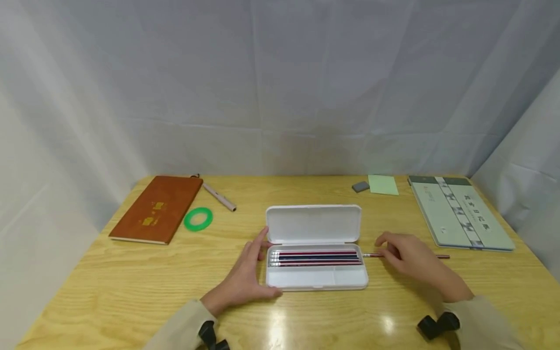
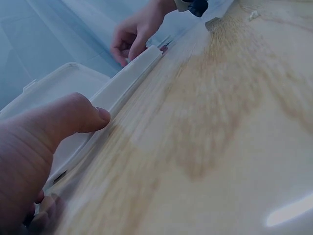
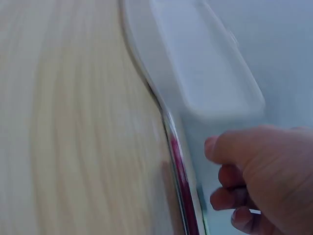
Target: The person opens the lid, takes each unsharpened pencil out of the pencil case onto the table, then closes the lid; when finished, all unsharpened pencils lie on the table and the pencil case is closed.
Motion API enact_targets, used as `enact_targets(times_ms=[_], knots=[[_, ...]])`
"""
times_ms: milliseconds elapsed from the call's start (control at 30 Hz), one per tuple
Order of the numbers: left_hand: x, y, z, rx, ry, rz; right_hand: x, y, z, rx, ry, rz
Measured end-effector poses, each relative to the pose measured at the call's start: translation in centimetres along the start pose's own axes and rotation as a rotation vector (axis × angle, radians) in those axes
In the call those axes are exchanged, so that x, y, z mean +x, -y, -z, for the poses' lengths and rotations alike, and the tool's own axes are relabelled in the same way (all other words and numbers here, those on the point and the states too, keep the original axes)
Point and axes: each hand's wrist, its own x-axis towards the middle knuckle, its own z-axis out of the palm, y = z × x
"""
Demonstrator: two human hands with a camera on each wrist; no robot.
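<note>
A white pencil case [image 1: 312, 278] lies with its lid [image 1: 313, 224] raised; several red and dark pencils [image 1: 315, 258] are lined up inside its rear compartment. My left hand [image 1: 245, 277] holds the case's left end, thumb along the front wall and fingers at the rear. In the left wrist view that thumb [image 2: 80, 115] rests against the case edge. A single red pencil [image 1: 443, 256] lies on the table beyond the case's right end. Over it hovers my right hand [image 1: 409, 255], fingers loosely bent; in the right wrist view the pencil [image 3: 182, 183] appears beside the fingers, not between them.
At the left lie a brown notebook [image 1: 157, 209], a pale pen [image 1: 219, 197] and a green tape ring [image 1: 189, 221]. Toward the back right are a grey eraser [image 1: 360, 186], green sticky notes [image 1: 383, 184] and a pale green notebook [image 1: 459, 214]. A white curtain [image 1: 306, 97] hangs behind the table.
</note>
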Motion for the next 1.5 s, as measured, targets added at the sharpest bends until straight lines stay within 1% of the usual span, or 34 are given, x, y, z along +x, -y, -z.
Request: enact_targets(times_ms=[133, 200, 333, 433, 533, 633, 800, 900, 1033, 1200, 1400, 1500], knots=[[0.0, 0.0, 0.1, 0.003, -0.002, -0.003, 1.6, 2.1, -1.3, 0.015, -0.019, 0.158], [0.0, 0.0, 0.1, 0.000, -0.001, -0.002, 2.3, 3.0, -1.9, 0.023, -0.018, 0.221], [0.0, -0.1, 0.1, -0.016, 0.004, 0.002, 3.4, 4.2, -2.6, 0.004, 0.034, 0.253], [0.1, -0.2, 0.0, -0.026, 0.012, 0.007, 4.1, 4.8, -2.8, -0.004, 0.067, 0.238], [0.3, -0.3, -0.1, -0.024, 0.023, 0.004, 4.6, 5.4, -3.1, -0.002, 0.074, 0.231], [0.4, -0.3, -0.1, -0.020, 0.028, 0.001, 5.0, 6.0, -3.5, 0.007, 0.073, 0.237], [0.2, -0.3, -0.1, -0.026, 0.024, 0.015, 6.0, 6.9, -4.2, 0.045, 0.070, 0.266], [0.1, -0.3, 0.0, -0.027, 0.023, 0.015, 6.2, 7.0, -4.4, 0.048, 0.063, 0.271], [0.1, -0.2, 0.1, -0.020, 0.016, 0.012, 6.4, 7.2, -4.5, 0.014, 0.057, 0.279], [0.1, -0.1, 0.3, -0.018, 0.019, 0.029, 6.6, 7.8, -4.5, -0.014, 0.082, 0.244], [0.1, -0.1, 0.3, -0.025, 0.028, 0.045, 6.7, 8.1, -4.5, 0.056, 0.125, 0.149], [0.1, -0.2, 0.3, -0.024, 0.031, 0.046, 6.7, 8.0, -4.4, 0.078, 0.127, 0.138]])
